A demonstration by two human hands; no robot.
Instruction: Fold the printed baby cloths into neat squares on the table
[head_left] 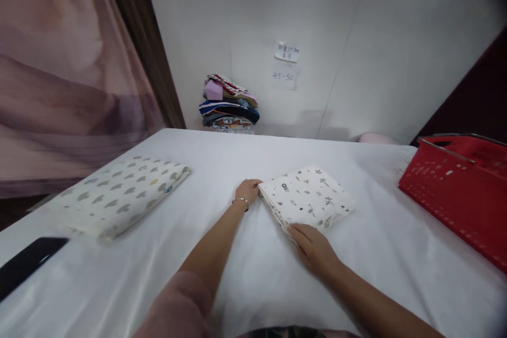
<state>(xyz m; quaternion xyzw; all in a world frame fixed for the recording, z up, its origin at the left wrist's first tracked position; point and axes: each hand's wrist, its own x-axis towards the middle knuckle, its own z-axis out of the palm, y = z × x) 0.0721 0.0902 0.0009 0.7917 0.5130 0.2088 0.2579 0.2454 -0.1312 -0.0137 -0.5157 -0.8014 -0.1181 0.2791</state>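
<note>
A white cloth (307, 195) with small dark prints lies folded in layers on the white-covered table. My left hand (247, 191), with a bracelet at the wrist, is closed on its left corner. Fingers of my right hand (312, 245) lie over the top at the near corner, the thumb side against the layered edge; the hand looks closed on that corner. The underside of the cloth and the fingertips beneath it are hidden. To the left rests another folded cloth (127, 190), cream with grey heart-like shapes, apart from both hands.
A red plastic basket (455, 195) with a metal handle stands at the right. A black flat object (29, 261) lies at the near left edge of the table (222, 158). Beyond the far edge is a stack of folded clothes (229, 105) against the wall. A curtain (71, 79) hangs at left.
</note>
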